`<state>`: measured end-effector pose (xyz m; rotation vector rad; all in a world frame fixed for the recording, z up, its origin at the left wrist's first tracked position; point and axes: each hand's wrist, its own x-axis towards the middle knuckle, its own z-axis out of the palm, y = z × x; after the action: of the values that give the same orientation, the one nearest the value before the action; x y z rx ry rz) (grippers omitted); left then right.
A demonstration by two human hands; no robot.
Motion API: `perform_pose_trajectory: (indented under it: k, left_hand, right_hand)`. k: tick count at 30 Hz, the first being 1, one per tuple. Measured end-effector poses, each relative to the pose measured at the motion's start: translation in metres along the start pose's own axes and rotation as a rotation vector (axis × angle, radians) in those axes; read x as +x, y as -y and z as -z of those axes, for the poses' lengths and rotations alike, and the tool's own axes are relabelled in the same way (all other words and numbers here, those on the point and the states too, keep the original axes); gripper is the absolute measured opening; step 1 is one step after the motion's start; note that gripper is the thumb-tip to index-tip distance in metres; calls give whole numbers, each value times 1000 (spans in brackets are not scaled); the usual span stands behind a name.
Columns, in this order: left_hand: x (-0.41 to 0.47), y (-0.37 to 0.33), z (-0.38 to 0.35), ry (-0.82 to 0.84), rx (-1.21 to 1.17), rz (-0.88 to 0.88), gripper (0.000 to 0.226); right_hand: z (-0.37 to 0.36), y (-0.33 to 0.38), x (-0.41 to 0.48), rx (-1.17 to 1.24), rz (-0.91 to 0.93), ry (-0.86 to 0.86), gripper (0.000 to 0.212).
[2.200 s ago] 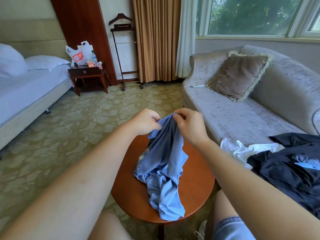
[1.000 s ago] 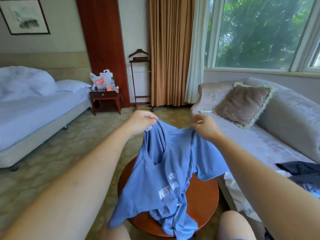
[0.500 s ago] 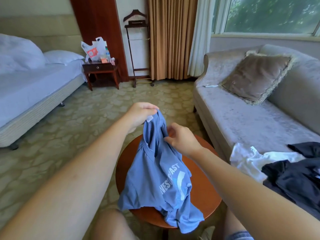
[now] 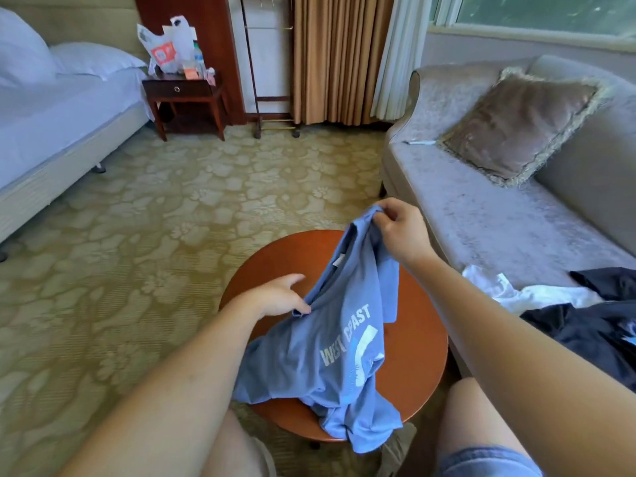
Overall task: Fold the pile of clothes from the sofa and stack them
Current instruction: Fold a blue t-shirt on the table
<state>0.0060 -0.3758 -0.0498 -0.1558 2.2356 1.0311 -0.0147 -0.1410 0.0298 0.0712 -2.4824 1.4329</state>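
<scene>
The blue T-shirt (image 4: 330,342) hangs from the right hand (image 4: 401,232), whose fingers and thumb pinch a bunch of cloth at the shoulder and hold it up. From there it slopes down toward the person, with its white lettering facing up. The left hand (image 4: 278,297) is lower and nearer the person, its fingertips curled onto the neckline and its thumb held out. The lower half of the shirt is crumpled on the round wooden table (image 4: 420,366) below both hands, and its hem hangs over the near edge between the person's knees. To the right of the right hand is the grey sofa (image 4: 499,218), which holds a white garment (image 4: 537,294) and a dark garment (image 4: 585,332) in a heap, with a fringed cushion (image 4: 516,125) further back. Patterned carpet (image 4: 155,235) stretches away past the left hand to a bed (image 4: 51,125) and a nightstand (image 4: 182,94).
</scene>
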Motion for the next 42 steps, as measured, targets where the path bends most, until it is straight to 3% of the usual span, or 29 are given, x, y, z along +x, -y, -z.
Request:
perform_pose_trajectory:
  k: [2, 6, 8, 15, 18, 21, 25, 32, 37, 42]
  left_hand:
    - [8, 0, -8, -52, 46, -49, 76]
    - [0, -5, 4, -197, 63, -189, 9]
    - [-13, -8, 21, -280, 71, -237, 30]
    - [-127, -44, 82, -415, -194, -371, 16]
    - [-184, -62, 102, -478, -437, -510, 21]
    - [-235, -80, 108, -528, -533, -667, 24]
    - [-291, -107, 103, -708, -548, -819, 22]
    - [-361, -155, 92, -1127, -427, -1010, 13]
    - [-374, -176, 97, -1260, -382, -1104, 12]
    - [-336, -175, 95, -1283, -347, -1029, 12]
  right_hand:
    - [8, -6, 5, -7, -5, -27, 18]
    - [27, -13, 7, -50, -46, -137, 20]
    - [36, -10, 5, -55, -66, -177, 22]
    - [64, 40, -8, 14, 27, -209, 25]
    - [85, 76, -22, 102, 120, -291, 27]
    - [108, 107, -38, 129, 187, -357, 16]
    - [137, 144, -59, 148, 256, -423, 8]
    - [188, 207, -89, 165, 386, -575, 12]
    - [214, 227, -87, 190, 406, -581, 12]
    - [210, 208, -64, 147, 320, -523, 10]
